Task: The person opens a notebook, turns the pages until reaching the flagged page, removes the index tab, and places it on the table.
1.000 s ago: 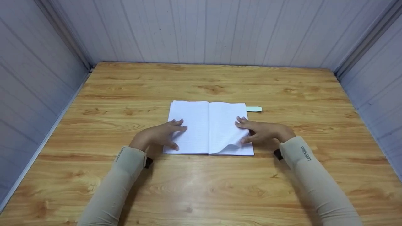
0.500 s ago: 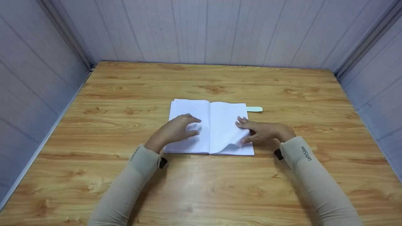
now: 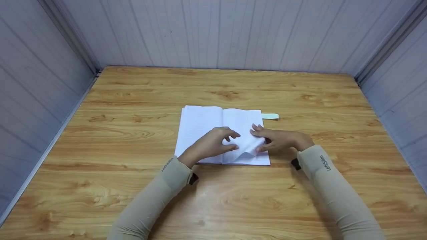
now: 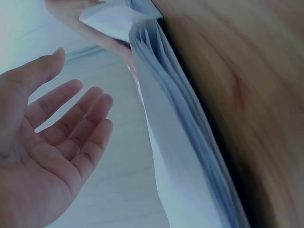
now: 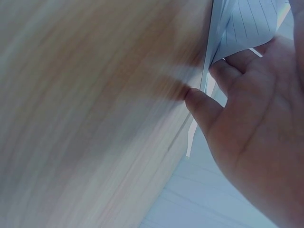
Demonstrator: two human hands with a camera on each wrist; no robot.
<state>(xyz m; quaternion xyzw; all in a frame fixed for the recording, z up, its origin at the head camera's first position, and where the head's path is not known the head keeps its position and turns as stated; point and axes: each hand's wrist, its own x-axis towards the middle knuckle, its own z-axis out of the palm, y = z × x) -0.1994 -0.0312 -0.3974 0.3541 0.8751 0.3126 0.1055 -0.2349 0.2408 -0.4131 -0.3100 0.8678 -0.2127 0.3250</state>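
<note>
An open notebook [image 3: 200, 123] with white ruled pages lies flat on the wooden table. At its lower right, one page [image 3: 248, 146] curls up, showing another sheet beneath. My right hand [image 3: 278, 138] holds that page by its outer edge, thumb near the curled corner and fingers on the paper; in the right wrist view the lined page [image 5: 249, 28] bends up beside the fingers. Over the middle of the notebook hovers my left hand [image 3: 213, 141], holding nothing, thumb apart from its loosely bent fingers. The left wrist view shows its palm and fingers [image 4: 52, 137] apart from the stacked sheets [image 4: 175, 118].
A pale green strip [image 3: 270, 116] sticks out from the notebook's right side near the top. The wood-grained table [image 3: 213, 200] extends all round it. Light panelled walls [image 3: 217, 33] enclose the back and both sides.
My left hand has lifted from the left page and moved rightward across the notebook, past the spine to the curled page. My right hand stays in place with the page still bent up.
</note>
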